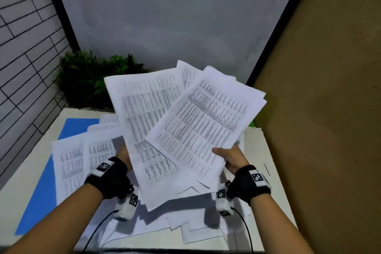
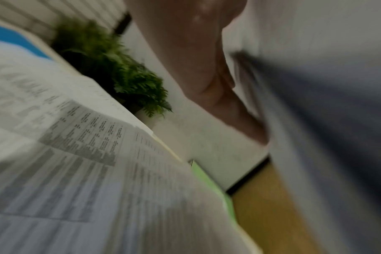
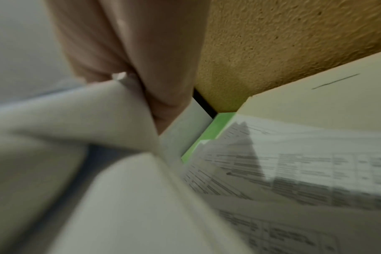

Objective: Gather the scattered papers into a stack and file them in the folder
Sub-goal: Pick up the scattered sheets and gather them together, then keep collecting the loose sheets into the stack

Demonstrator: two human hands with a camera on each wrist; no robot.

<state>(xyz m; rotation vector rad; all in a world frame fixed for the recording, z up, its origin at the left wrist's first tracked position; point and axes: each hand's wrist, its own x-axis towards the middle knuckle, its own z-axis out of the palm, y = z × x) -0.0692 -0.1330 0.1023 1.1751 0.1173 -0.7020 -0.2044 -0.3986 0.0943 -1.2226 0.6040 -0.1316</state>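
green folder edge shows clearest, perhaps, from right wrist.

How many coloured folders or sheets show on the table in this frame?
2. A blue one lies at the table's left under loose papers; a green one peeks out at the far right corner beneath papers. Others may be hidden under the pile.

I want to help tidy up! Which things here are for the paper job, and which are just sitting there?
For the job:
- papers held up
- papers on the table
- blue folder
- left hand
- right hand

Just sitting there:
- green plant
- green thing at the table's far edge
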